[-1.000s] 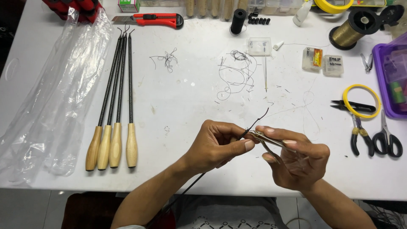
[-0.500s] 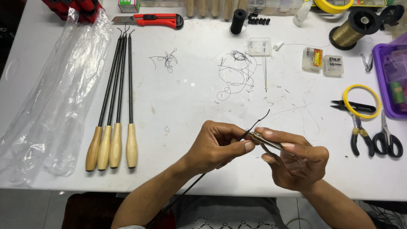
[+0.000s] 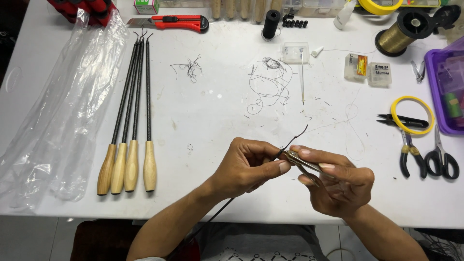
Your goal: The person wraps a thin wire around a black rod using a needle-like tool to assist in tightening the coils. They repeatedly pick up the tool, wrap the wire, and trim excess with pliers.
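The thin black rod runs up from the person's lap past the near edge of the worktop, its tip ending just above the two hands near the middle of that edge. The left hand has its grip closed on the rod close to the tip, thumb and forefinger pinched around it. The right hand holds a small metal tool, probably fine pliers or tweezers, its grip closed on the handles and the nose touching the rod where the left fingers pinch. By the look of it the work in hand is fitting or binding something at the rod tip; whether a thread lies there is too small to tell. Steady holding of the rod and a fine touch of the tool seem called for.

The worktop is white and carries much. A clear plastic sleeve lies along the left edge. Beside it lie four rods with wooden handles, handles toward the near edge. A red utility knife and a spool of gold thread sit at the far edge. Pliers and scissors lie near the right edge, below a yellow ring. Loose black thread scraps lie in the middle. Nothing of the room shows beyond the worktop.
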